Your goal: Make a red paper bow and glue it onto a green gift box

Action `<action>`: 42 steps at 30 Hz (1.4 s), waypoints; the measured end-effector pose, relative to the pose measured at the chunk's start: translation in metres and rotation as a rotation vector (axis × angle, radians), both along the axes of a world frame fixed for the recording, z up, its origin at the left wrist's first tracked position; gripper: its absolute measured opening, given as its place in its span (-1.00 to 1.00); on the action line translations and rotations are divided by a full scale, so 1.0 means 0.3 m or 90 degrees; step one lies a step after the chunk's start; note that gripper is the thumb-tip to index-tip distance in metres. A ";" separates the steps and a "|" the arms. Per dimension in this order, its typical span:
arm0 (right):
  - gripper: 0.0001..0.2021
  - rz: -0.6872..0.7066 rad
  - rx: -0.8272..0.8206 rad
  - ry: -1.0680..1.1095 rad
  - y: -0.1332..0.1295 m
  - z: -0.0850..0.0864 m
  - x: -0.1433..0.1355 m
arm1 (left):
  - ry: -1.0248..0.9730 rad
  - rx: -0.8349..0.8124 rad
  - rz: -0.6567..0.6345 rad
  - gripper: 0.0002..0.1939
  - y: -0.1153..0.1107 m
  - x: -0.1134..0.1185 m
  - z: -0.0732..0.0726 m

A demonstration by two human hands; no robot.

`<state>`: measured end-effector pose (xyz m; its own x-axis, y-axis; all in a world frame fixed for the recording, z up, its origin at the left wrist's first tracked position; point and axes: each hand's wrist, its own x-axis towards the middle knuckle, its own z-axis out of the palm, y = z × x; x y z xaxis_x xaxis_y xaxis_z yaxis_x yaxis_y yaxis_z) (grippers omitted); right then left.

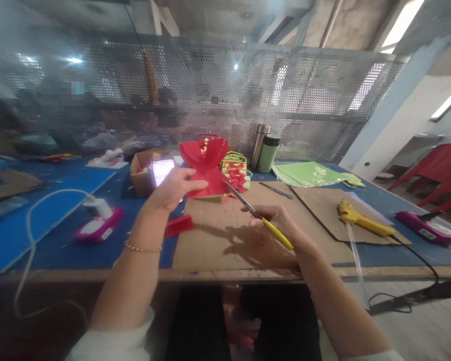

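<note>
My left hand (178, 189) grips a red paper cutout (207, 173) by its left edge, thumb over the front. The sheet is raised above the cardboard and has rounded, petal-like flaps at its top. My right hand (274, 220) is closed around yellow-handled scissors (272, 231), whose blades point up and left to the paper's right edge. Whether the blades touch the paper I cannot tell. Behind the cutout stand red and yellow-green paper pieces (236, 168), partly hidden. A red strip (179, 225) lies below my left hand.
Cardboard (218, 245) covers the table's middle. A yellow glue gun (364, 220) with a cord lies right, near a purple power strip (430, 228). Left are a cardboard box (141, 173), a lit phone (164, 172) and a charger (97, 206). Bottles (268, 153) stand behind, beside green sheets (310, 173).
</note>
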<state>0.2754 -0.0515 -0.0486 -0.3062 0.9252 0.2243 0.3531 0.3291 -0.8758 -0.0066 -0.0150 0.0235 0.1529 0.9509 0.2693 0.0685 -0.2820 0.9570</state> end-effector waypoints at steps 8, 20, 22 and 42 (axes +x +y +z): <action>-0.27 0.002 0.014 -0.013 -0.008 0.010 -0.007 | -0.007 -0.025 -0.008 -0.80 -0.013 0.007 0.015; -0.23 0.027 0.002 -0.010 -0.026 0.017 -0.004 | 0.016 -0.028 -0.056 -0.80 -0.010 0.009 0.005; -0.23 0.022 -0.004 -0.001 -0.027 0.018 -0.007 | 0.037 -0.036 -0.062 -0.79 -0.011 0.011 0.004; -0.35 0.010 0.017 -0.010 -0.006 0.004 -0.001 | 0.118 -0.028 -0.086 -0.58 -0.014 0.001 0.008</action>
<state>0.2752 -0.0533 -0.0476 -0.3251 0.9136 0.2441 0.3613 0.3585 -0.8608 -0.0062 -0.0192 0.0260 0.3223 0.9286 0.1838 0.2095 -0.2593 0.9428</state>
